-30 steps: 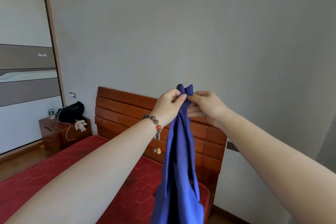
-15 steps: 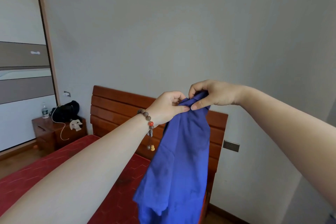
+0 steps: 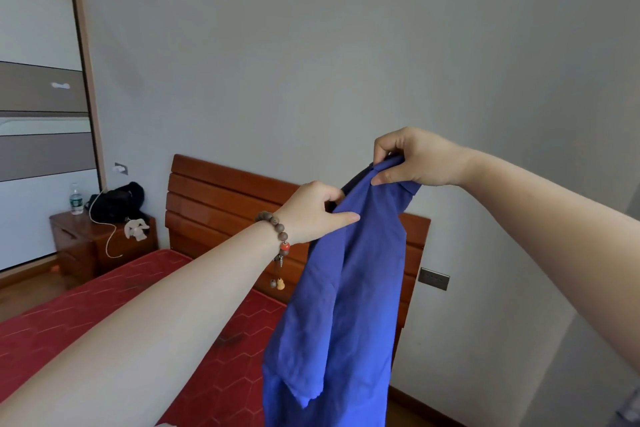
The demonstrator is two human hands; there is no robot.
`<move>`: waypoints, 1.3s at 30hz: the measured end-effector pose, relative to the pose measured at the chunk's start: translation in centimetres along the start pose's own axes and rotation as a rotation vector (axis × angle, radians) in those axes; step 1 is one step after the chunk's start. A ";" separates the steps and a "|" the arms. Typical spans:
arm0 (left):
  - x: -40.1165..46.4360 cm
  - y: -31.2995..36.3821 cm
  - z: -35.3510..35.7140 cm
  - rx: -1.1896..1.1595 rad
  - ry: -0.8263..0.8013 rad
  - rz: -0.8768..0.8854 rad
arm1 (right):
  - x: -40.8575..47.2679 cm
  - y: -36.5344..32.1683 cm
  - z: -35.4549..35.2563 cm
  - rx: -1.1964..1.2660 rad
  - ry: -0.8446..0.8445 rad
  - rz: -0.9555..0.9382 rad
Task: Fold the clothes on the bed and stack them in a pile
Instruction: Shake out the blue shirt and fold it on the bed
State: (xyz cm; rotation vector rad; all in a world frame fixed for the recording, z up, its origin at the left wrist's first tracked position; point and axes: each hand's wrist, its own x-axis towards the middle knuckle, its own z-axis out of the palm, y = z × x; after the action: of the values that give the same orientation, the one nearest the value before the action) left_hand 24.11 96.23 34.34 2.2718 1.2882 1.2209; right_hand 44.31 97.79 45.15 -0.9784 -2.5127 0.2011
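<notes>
**Hands drawn apart along the top edge**

Since a second ago I've spread my pinches: right hand [image 3: 415,159] higher, left hand [image 3: 311,213] lower, both gripping the blue garment [image 3: 346,305]. It hangs straight down between them over the bed [image 3: 104,308], long axis vertical.

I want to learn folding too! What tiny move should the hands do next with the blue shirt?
Probably draw the hands further apart. The left hand and right hand pinch the top of the blue cloth shirt close together, so it hangs bunched above the red quilted bed; spreading should open it flat.
</notes>
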 end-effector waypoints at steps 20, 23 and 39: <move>-2.5 -2.7 -0.3 0.001 0.105 -0.009 | -1.3 1.8 -2.1 -0.192 0.140 0.109; -2.7 -2.5 0.1 -0.191 0.145 -0.060 | -1.3 1.7 -2.2 -0.208 0.144 0.120; -4.3 -3.1 0.0 -0.119 0.212 -0.049 | -0.2 0.0 -0.5 -0.335 0.075 0.174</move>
State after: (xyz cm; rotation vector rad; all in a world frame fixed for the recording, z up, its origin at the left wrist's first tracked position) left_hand 21.21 94.56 30.29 2.0610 1.2948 1.5114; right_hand 44.72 97.65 45.54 -1.3092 -2.4390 -0.2089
